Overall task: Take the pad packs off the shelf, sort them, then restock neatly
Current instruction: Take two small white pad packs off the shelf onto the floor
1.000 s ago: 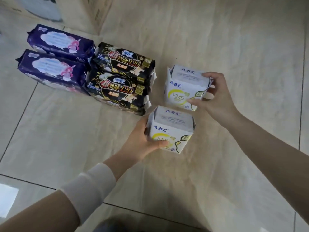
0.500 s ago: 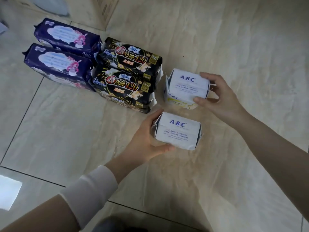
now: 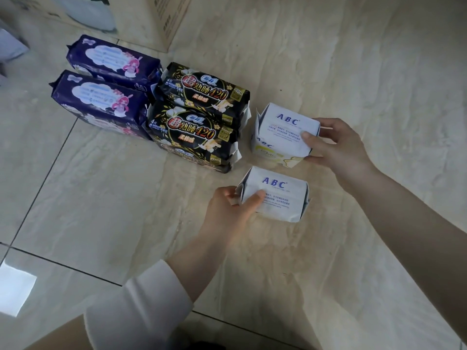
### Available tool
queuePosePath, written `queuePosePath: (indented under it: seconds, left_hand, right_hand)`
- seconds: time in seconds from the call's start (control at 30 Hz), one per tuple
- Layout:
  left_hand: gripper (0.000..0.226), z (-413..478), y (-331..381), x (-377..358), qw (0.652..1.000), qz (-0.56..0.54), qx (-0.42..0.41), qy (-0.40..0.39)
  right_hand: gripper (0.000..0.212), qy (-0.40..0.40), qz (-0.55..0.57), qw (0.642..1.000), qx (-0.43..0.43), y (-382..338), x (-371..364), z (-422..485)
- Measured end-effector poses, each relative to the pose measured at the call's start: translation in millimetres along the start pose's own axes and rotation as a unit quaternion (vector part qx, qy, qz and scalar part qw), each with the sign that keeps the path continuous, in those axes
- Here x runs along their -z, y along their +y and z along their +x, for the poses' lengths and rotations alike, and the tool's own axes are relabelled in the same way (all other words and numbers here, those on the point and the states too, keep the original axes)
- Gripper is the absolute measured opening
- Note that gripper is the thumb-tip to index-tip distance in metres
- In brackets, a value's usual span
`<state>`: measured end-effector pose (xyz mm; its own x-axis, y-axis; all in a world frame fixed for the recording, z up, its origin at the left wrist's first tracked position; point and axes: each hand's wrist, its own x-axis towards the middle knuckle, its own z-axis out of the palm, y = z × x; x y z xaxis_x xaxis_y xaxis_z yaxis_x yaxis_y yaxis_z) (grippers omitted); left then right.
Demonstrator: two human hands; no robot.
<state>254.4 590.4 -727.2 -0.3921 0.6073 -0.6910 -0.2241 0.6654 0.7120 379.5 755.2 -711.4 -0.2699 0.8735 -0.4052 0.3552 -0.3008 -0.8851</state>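
On the pale tiled floor [image 3: 341, 59], six pad packs lie in three pairs. At the left are the rear purple pack [image 3: 113, 59] and the front purple pack [image 3: 98, 102], side by side and touching along their long edges. Just to their right the rear black pack [image 3: 202, 89] and the front black pack [image 3: 192, 133] lie the same way, the front one overlapping the rear one's near edge, both pressed up against the purple pair.

To the right of the black pair, a little apart from it, are two white packs marked ABC, each held by one of the hands. The left hand [image 3: 227, 213] grasps the near white pack [image 3: 280, 198] at its left end, thumb on the top face and fingers curled round the folded end flap. The right hand [image 3: 336, 147] grasps the far white pack [image 3: 283, 130] at its right end, thumb on the top face and fingers wrapped behind. The far pack is tilted so that its yellow-printed front shows, while the near one shows its top face only. Whether either pack rests on the floor or is lifted clear cannot be told.

A white sleeve [image 3: 136, 306] covers the left forearm; the right arm is bare. A cardboard box [image 3: 164, 21] stands at the top left, behind the purple packs.
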Motion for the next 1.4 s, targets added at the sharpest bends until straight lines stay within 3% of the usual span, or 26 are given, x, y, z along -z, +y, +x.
queuePosePath:
  seconds: [0.13,0.23,0.33,0.57,0.67,0.9,1.2,1.33,1.4]
  left_hand:
    - [0.031,4.8,6.2,-6.0,0.999,-0.036,0.002,0.027]
    - [0.055,10.8,12.0,-5.5,0.998,-0.038,-0.004,0.048]
    - [0.063,12.5,16.6,-3.8,0.997,-0.046,-0.01,0.065]
    - [0.024,17.2,21.4,-4.1,0.995,-0.055,-0.012,0.084]
    - [0.023,21.2,19.7,-4.4,0.994,-0.059,-0.016,0.086]
    - [0.081,21.8,19.4,-8.2,0.993,-0.079,0.002,0.091]
    - [0.046,24.8,16.1,-15.3,0.989,-0.1,0.0,0.11]
    - [0.066,26.0,16.4,-17.1,0.985,-0.117,0.008,0.125]
    - [0.064,28.0,16.1,-16.8,0.984,-0.12,0.007,0.132]
  right_hand:
    - [0.027,0.006,0.001,1.0,0.003,-3.7,0.6,2.9]
    - [0.026,0.006,0.001,1.0,0.004,-6.4,-0.6,6.5]
    - [0.026,0.004,0.002,1.0,0.007,-7.3,-3.2,9.3]
    - [0.025,0.001,0.003,1.0,0.015,-8.4,-9.0,14.3]
    - [0.024,-0.002,0.003,1.0,0.016,-9.1,-10.9,15.8]
    - [0.028,-0.007,0.002,1.0,0.015,-10.2,-15.6,18.8]
    - [0.027,0.003,0.013,1.0,0.018,-6.8,-21.4,19.6]
    - [0.026,-0.002,0.013,1.0,0.022,-5.9,-20.9,19.7]
    - [0.026,-0.004,0.016,1.0,0.023,-5.6,-20.4,20.0]
